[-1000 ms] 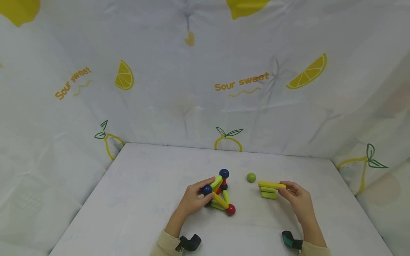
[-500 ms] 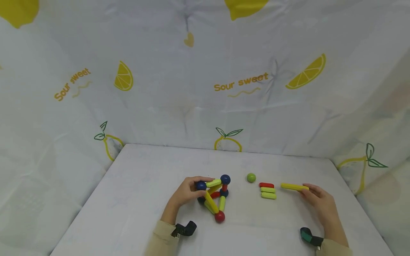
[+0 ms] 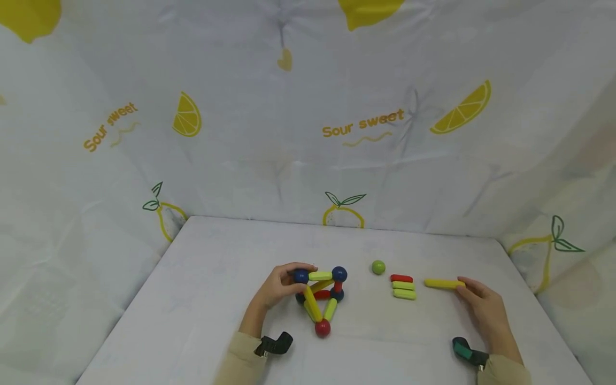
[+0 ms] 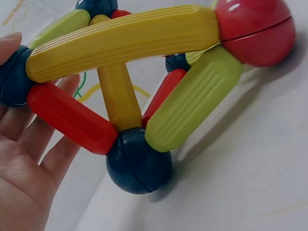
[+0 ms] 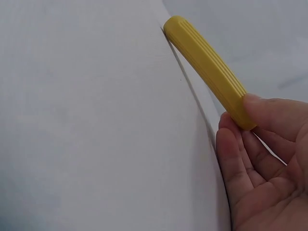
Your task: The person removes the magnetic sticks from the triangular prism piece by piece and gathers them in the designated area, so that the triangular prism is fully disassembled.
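Note:
My left hand (image 3: 269,291) holds a blue ball (image 3: 301,276) at the upper left corner of a frame built from magnetic rods and balls. Blue balls, a red ball (image 3: 323,328) and red, yellow and light green rods make up this frame. In the left wrist view a curved yellow rod (image 4: 130,41) runs from the held ball to the red one, and the palm lies behind the frame. Farther right, my right hand (image 3: 483,310) pinches one end of a loose yellow rod (image 3: 440,284) between thumb and fingers; its other end points left.
Between the hands lie a short red rod (image 3: 401,278) and two short light green rods (image 3: 403,290), side by side on the white table (image 3: 216,256). A green ball (image 3: 378,267) sits left of them. Behind the table hangs a lemon-print cloth (image 3: 255,176).
My right hand has moved right with the yellow rod, uncovering the short red rod. The left hand has shifted slightly left and turned the frame, its red ball swinging left and nearer.

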`<act>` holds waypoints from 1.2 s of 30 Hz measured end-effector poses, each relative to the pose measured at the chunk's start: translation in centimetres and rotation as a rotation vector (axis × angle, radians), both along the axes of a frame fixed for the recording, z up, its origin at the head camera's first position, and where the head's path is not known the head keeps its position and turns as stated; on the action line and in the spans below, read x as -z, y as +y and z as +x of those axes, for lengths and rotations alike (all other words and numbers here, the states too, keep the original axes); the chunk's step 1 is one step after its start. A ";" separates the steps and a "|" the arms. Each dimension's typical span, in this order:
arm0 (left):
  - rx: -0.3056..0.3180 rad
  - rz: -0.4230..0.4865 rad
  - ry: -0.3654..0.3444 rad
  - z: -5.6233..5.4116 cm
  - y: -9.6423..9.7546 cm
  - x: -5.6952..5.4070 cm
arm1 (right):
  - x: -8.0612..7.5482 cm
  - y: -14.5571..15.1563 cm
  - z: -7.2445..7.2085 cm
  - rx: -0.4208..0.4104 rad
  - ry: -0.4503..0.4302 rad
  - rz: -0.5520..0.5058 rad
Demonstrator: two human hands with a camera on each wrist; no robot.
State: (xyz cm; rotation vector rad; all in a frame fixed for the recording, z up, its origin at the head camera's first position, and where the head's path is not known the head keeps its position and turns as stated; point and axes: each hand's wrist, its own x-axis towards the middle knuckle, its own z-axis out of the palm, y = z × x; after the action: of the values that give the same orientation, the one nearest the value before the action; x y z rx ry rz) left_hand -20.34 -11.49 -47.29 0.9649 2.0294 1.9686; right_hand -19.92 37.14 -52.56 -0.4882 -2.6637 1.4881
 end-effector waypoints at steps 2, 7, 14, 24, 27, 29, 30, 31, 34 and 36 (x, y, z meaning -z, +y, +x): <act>-0.030 0.015 0.019 0.2 0.0 0.3 | 0.0 0.0 -0.2 0.000 0.015 0.094; -0.113 0.014 0.035 0.7 0.4 0.7 | -0.1 -0.4 -0.2 0.008 0.049 0.187; -0.207 0.005 0.071 1.2 0.8 0.7 | -0.2 -1.0 -0.2 0.008 0.071 0.281; -0.237 0.008 0.103 1.5 0.8 0.8 | -0.6 -1.5 -0.1 0.013 0.034 0.265; -0.245 0.011 0.094 1.7 1.0 0.6 | -1.6 -1.9 0.1 -0.015 0.041 0.260; -0.254 0.016 0.091 1.8 1.2 0.5 | -2.5 -2.5 0.2 -0.041 0.070 0.263; -0.259 0.018 0.092 1.8 1.3 0.4 | -2.8 -2.9 0.3 -0.050 0.088 0.268; -0.265 0.019 0.092 1.9 1.4 0.4 | -3.2 -3.3 0.3 -0.058 0.104 0.268; -0.280 0.020 0.093 2.0 1.8 0.2 | -2.2 -3.8 -0.7 -0.064 0.151 0.284; -0.286 0.020 0.090 2.1 1.9 0.1 | -0.9 -4.1 -1.6 -0.072 0.192 0.303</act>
State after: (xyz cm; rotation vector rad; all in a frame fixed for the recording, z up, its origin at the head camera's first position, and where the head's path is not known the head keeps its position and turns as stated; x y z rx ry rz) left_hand -18.24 -9.56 -47.39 0.8186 2.3136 2.1203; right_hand -21.49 33.00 -51.67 -0.2184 -2.7071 1.0537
